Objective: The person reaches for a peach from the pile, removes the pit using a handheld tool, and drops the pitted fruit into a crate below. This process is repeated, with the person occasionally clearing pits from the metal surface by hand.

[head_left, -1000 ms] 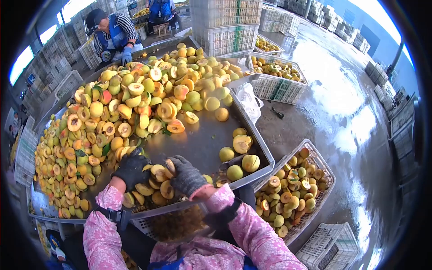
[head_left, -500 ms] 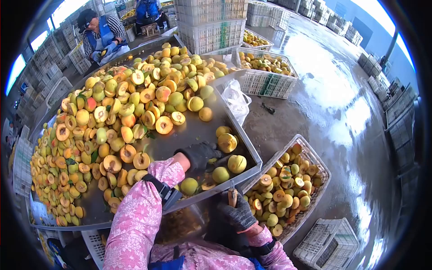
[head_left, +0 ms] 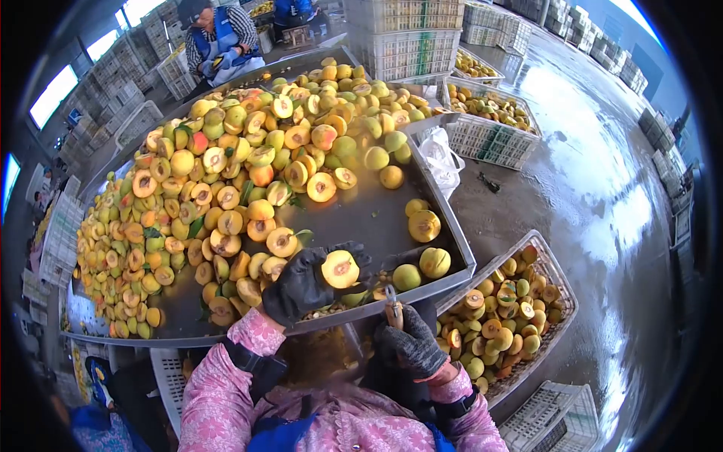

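At far left, the fruit heap (head_left: 182, 163) sprawls over the bench (head_left: 331, 222), a sheet of dull grey metal with a raised, straight-edged rim; the fruits, too many to count, mix smooth, round yellow-green skins with cut halves showing moist, rust-tinged hollows, and a few flat green leaves lie among them. Under the near rim stands one slotted white plastic crate (head_left: 167, 377). Beyond the heap sits one co-worker (head_left: 222, 38) in a blue vest over striped cloth sleeves. Nearer, below the heap, the left hand (head_left: 297, 286), in a smooth black glove and a pink floral cuff, has its grip curled around one halved fruit (head_left: 340, 269), held just above the bench near its front rim, the flat, pale-yellow cut face upward with a reddish-brown centre. Just right of it, the right hand (head_left: 410, 339), in a coarse grey knitted glove, has its grip folded around one brown-handled tool (head_left: 394, 313) with a narrow metal end, beside the rim. Behind that hand, four plump fruits (head_left: 435, 262) rest in two pairs inside the bench corner, and one crumpled white plastic bag (head_left: 440, 162) lies against the outer rim. Farther right, one lattice-walled crate (head_left: 544, 343) brims with rounded and cut fruit, one paler crate (head_left: 527, 407) sits below it, and the wet, glossy floor (head_left: 617, 226) stretches beyond.
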A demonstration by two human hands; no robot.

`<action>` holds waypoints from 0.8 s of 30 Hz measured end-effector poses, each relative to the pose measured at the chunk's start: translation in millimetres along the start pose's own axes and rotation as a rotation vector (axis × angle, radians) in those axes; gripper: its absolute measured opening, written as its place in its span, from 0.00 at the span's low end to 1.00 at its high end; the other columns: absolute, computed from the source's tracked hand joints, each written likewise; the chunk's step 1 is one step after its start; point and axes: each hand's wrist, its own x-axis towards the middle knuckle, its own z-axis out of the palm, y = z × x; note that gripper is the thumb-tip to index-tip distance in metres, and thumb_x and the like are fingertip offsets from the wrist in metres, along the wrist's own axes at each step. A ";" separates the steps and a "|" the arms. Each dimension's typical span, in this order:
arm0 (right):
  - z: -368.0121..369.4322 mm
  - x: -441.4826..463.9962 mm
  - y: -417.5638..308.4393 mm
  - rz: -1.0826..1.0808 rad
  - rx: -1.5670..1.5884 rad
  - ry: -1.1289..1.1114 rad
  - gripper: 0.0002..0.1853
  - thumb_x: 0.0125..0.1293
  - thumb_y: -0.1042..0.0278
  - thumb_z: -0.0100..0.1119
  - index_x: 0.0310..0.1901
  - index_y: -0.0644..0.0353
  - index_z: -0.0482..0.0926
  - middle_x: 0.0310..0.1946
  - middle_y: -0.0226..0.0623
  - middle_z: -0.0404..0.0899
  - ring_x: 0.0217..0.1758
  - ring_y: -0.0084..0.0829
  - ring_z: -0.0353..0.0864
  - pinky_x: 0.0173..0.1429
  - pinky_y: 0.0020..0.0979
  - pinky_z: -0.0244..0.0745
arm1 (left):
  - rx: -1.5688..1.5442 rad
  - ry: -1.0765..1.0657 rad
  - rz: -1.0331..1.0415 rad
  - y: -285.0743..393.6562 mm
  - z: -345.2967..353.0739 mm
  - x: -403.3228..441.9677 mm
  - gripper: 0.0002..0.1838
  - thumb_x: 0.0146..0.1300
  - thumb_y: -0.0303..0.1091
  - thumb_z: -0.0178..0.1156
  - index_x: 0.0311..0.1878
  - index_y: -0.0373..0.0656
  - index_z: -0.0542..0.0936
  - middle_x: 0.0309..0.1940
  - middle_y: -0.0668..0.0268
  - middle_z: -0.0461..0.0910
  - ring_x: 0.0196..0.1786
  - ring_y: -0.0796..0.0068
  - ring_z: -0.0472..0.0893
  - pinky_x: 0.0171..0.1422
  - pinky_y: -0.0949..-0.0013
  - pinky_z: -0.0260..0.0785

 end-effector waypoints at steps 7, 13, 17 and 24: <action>54.1 -4.7 -17.3 0.037 0.166 -0.159 0.24 0.63 0.71 0.57 0.60 0.62 0.65 0.46 0.29 0.73 0.45 0.18 0.71 0.49 0.22 0.69 | 0.830 0.201 0.323 -12.3 31.6 -76.6 0.21 0.60 0.26 0.57 0.57 0.33 0.69 0.52 0.59 0.76 0.55 0.72 0.75 0.61 0.69 0.65; 87.4 -11.5 -19.3 -0.177 -0.281 -0.211 0.19 0.63 0.72 0.56 0.56 0.60 0.67 0.39 0.32 0.74 0.40 0.20 0.72 0.44 0.26 0.71 | 1.036 0.349 0.466 -27.3 35.4 -122.3 0.19 0.64 0.28 0.53 0.57 0.31 0.68 0.49 0.58 0.77 0.53 0.69 0.76 0.60 0.68 0.66; 100.5 -15.0 -16.9 -0.144 -0.508 -0.244 0.17 0.63 0.74 0.54 0.53 0.60 0.68 0.38 0.37 0.75 0.37 0.25 0.73 0.43 0.29 0.71 | 1.053 0.410 0.536 -32.3 42.0 -141.1 0.20 0.62 0.24 0.55 0.57 0.32 0.67 0.49 0.58 0.76 0.53 0.70 0.75 0.58 0.69 0.67; 120.2 -17.8 -8.6 -0.302 -0.607 -0.292 0.14 0.63 0.74 0.53 0.51 0.59 0.68 0.34 0.37 0.73 0.34 0.30 0.74 0.40 0.31 0.71 | 0.991 0.456 0.572 -43.2 30.3 -158.6 0.22 0.59 0.21 0.57 0.56 0.32 0.66 0.51 0.56 0.74 0.53 0.69 0.75 0.57 0.69 0.67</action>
